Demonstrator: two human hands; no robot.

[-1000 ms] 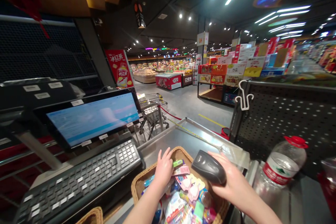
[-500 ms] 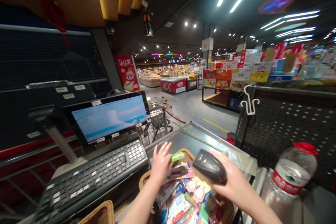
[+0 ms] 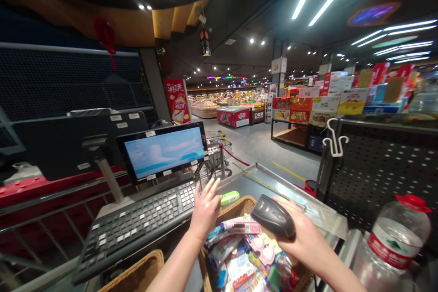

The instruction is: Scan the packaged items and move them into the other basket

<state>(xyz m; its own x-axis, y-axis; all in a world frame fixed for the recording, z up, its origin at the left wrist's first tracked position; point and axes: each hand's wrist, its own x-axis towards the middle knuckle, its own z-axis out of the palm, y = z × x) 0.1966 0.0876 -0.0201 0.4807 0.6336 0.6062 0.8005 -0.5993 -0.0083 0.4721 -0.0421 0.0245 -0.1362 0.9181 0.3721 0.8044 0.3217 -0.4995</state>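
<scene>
Left hand (image 3: 207, 205), outer fingers spread, thumb side gripping green item (image 3: 229, 198), item at eleven o'clock of wicker basket (image 3: 236, 210), right hand (image 3: 301, 232), fingers closed round black scanner (image 3: 273, 217), keyboard (image 3: 143, 223) at left hand's nine o'clock

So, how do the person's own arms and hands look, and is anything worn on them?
Both forearms are bare where they show, with no sleeve in view. The left hand and right hand have no gloves, and no watch or bracelet shows. The right hand is partly hidden, so I cannot exclude rings.
</scene>
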